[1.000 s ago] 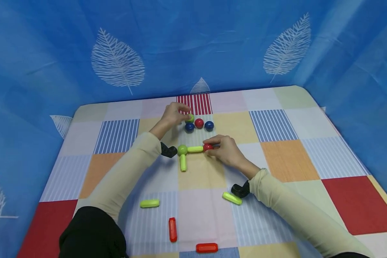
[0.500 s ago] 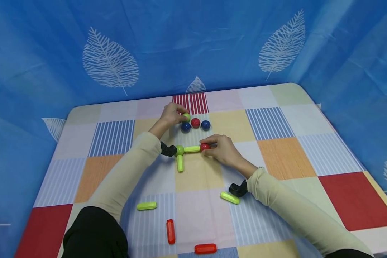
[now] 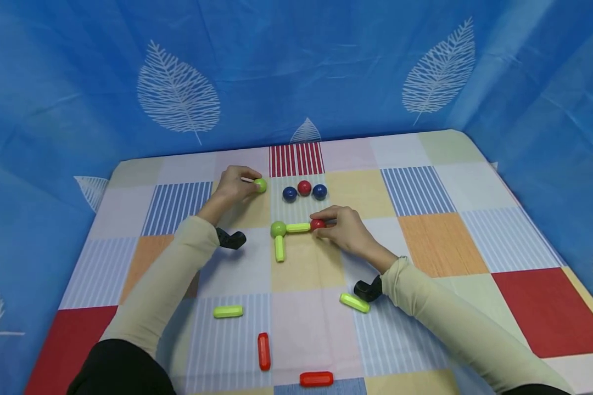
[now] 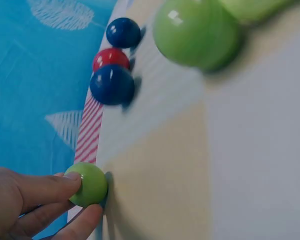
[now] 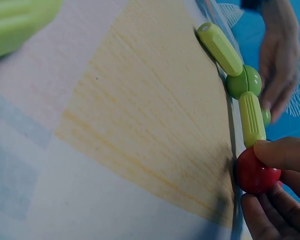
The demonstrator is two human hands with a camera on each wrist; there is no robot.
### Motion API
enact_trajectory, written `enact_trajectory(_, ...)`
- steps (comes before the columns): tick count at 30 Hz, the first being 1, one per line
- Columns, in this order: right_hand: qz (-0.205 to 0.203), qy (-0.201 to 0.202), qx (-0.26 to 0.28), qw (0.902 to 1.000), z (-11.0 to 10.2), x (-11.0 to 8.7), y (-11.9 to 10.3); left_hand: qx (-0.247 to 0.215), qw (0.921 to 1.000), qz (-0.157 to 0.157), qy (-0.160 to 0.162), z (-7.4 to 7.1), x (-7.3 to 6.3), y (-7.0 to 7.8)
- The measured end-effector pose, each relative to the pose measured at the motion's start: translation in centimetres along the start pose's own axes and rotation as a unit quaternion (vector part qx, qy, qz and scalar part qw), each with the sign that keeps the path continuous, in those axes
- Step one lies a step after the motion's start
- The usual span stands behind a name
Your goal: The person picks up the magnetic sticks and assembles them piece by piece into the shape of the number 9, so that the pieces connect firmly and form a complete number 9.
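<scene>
My left hand (image 3: 235, 185) pinches a lime-green ball (image 3: 260, 185) between thumb and fingers, left of a small group of balls at the back; the left wrist view shows this green ball (image 4: 90, 184) close over the cloth. With my right hand (image 3: 345, 230) I hold a red ball (image 5: 256, 171) at the right end of a joined piece. That piece has a yellow-green rod (image 3: 298, 227) running from the red ball to a green ball (image 3: 278, 229), and a second yellow-green rod (image 3: 279, 249) pointing toward me from there.
Two blue balls (image 3: 289, 193) and a red ball (image 3: 304, 188) lie at the back. Loose green rods (image 3: 228, 311) and red rods (image 3: 264, 351) are spread nearer me on the patchwork cloth (image 3: 306, 312). A blue curtain (image 3: 277, 66) hangs behind the table.
My left hand has drawn the lime-green ball leftward, away from the blue and red balls. The right hand keeps its hold on the red ball in the same place.
</scene>
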State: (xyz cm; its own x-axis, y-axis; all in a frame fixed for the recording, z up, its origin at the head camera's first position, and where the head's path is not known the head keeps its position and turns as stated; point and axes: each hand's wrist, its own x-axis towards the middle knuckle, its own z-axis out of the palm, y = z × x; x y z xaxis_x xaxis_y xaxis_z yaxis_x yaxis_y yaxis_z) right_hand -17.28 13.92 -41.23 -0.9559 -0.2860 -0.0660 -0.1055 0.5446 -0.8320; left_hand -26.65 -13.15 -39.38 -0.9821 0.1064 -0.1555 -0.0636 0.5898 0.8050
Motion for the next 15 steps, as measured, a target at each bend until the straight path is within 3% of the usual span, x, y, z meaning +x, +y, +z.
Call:
enact_trajectory(8, 0.007, 0.005, -0.014, 0.9999, -0.1, 0.0, -0.2, -0.030, 0.9994, -0.006, 0.019, -3.2, -5.1, -3.8)
enact_trajectory(15, 0.003, 0.003, -0.013, 0.9999, 0.0, -0.1, -0.2, 0.009, 0.9993, 0.020, 0.029, -3.5, -10.9, -5.8)
